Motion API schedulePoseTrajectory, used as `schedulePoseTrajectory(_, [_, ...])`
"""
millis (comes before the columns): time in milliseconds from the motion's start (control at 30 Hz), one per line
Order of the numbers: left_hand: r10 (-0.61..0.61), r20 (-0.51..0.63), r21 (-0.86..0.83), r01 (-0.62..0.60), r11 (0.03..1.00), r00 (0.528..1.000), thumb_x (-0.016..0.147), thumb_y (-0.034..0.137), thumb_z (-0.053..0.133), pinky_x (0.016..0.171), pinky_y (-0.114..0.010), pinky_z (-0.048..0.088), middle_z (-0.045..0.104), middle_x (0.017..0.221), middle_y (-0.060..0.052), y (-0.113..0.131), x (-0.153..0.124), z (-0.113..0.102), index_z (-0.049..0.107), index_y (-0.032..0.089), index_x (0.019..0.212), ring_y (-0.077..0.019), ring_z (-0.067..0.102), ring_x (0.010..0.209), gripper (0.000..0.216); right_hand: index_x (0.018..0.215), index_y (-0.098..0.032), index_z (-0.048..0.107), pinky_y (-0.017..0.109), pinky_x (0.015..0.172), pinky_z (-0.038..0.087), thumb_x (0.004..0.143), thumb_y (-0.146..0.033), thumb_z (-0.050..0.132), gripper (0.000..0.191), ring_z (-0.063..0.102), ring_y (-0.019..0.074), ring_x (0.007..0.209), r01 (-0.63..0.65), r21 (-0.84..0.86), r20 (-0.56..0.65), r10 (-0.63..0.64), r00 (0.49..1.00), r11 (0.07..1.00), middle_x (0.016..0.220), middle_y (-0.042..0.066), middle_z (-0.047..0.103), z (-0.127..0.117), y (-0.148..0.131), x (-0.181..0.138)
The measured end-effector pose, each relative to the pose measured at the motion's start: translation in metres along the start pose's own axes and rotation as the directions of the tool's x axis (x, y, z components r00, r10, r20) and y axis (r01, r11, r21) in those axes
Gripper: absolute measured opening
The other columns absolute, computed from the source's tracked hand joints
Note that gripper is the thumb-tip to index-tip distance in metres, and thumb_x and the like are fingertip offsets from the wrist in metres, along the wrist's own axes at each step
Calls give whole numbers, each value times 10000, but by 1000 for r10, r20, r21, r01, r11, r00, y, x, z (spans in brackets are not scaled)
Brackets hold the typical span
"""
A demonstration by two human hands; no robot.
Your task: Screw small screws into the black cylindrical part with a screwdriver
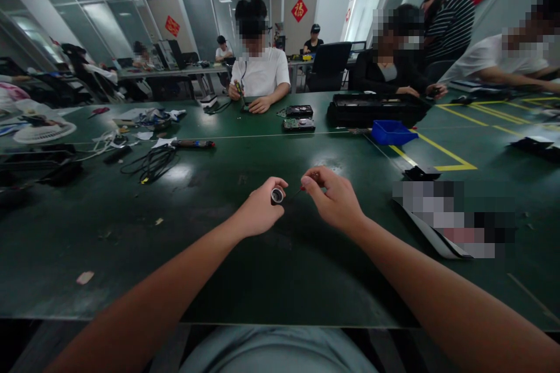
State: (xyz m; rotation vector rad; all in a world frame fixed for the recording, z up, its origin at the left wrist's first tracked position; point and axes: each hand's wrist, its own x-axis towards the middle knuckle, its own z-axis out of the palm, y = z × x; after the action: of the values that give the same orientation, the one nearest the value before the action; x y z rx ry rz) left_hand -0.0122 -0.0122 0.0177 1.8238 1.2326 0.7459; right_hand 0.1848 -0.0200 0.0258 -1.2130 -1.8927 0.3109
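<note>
- Your left hand (261, 210) is curled around a small dark cylinder (277, 196), its silvery-rimmed end showing between thumb and fingers; what it is exactly you cannot tell from here.
- Your right hand (336, 195) pinches a thin red piece (303, 189) between thumb and fingertips; its dark tip points left, toward the cylinder, without touching it.
- Your hands are near each other but apart, over the bare near part of the green worktop (280, 288); both small parts sit in the gap between your wrists.
- The step in hand looks like fine work with these parts, one per hand; as a judgement, any closer approach calls for a steady left hold and a light, well-aimed right pinch.
- Far left lies a black cable (154, 162); far right, a blue tray (392, 133).
</note>
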Motion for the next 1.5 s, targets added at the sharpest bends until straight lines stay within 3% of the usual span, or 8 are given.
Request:
schedulePoseTrajectory(133, [123,-60,138,-114,984,991,769,-2,443,986,-407,450,618,1132,-93,-22,-1,8,570,188,1160,-231,574,1070,453,907,-213,614,305,620,435,961,-382,499,212,624,172,664,1,-6,-15,-1,1000,1000,758,28,685,1,-1,-1])
schedulePoseTrajectory(333, [223,-72,218,-203,955,972,838,85,602,1094,-437,392,606,1239,-56,-36,3,1,637,241,1183,-237,523,1203,380,971,-221,608,334,679,505,957,-347,499,168,685,190,744,-15,132,-127,32,991,991,813,37,702,4,1,-6])
schedulePoseTrajectory(467, [201,-135,179,-176,968,970,857,140,644,1097,-437,392,612,1275,-55,-34,4,0,590,255,1288,-235,532,1214,449,1025,-224,609,343,704,538,956,-334,514,161,710,196,790,-20,222,-137,52,989,975,851,41,720,6,3,-8])
schedulePoseTrajectory(567, [186,-177,175,-155,972,966,842,167,685,1082,-435,405,634,1245,-61,-32,4,-1,620,234,1239,-244,555,1184,408,1035,-216,607,343,713,544,957,-319,521,155,715,192,797,-1,243,-124,32,992,970,856,40,722,6,3,-8])
schedulePoseTrajectory(1367, [241,-137,144,-222,964,961,860,215,694,1096,-448,390,640,1272,-11,-45,6,-2,617,318,1268,-223,556,1205,427,1005,-225,570,357,729,530,975,-322,485,132,688,190,784,-25,296,-124,65,990,955,841,29,695,8,5,-6])
schedulePoseTrajectory(1500, [252,-128,145,-234,962,959,868,217,686,1082,-432,400,640,1265,-9,-44,4,-3,612,319,1271,-217,557,1199,423,973,-222,586,335,701,515,973,-343,492,153,685,185,770,-9,238,-120,38,992,971,831,29,696,5,2,-6])
